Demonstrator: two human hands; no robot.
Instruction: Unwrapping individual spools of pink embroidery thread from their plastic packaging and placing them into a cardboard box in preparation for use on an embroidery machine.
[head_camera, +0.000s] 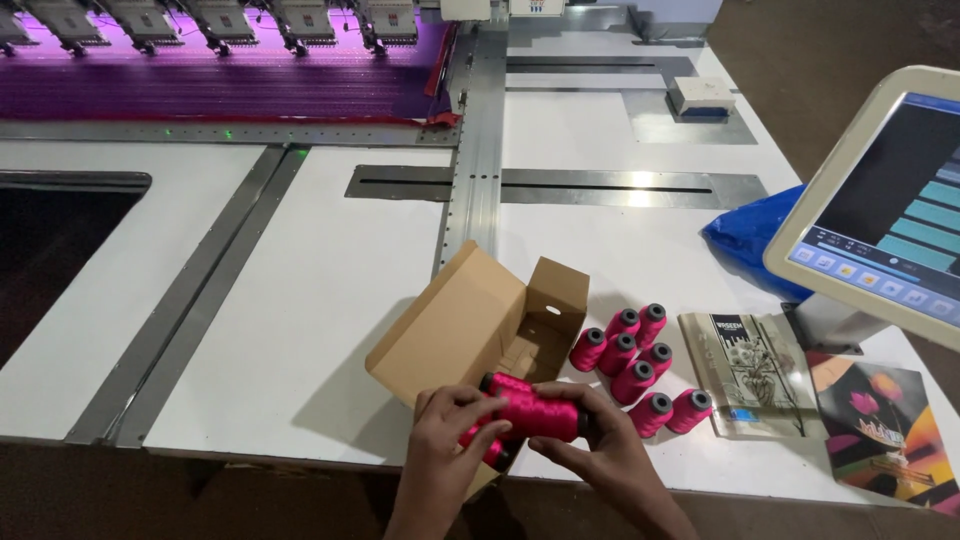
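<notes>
Both hands, left hand and right hand, close each grip around pink thread spools above the open cardboard box at the worktop's near edge (eight more spools lie just right).

Left hand and right hand bare, sleeveless.

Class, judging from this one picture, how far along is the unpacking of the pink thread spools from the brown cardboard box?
Done: seven pink thread spools lie on the white table. In hand: left hand and right hand grip another pink spool at the open brown cardboard box. Left: one more spool shows beneath; the box's depths are hidden.
</notes>
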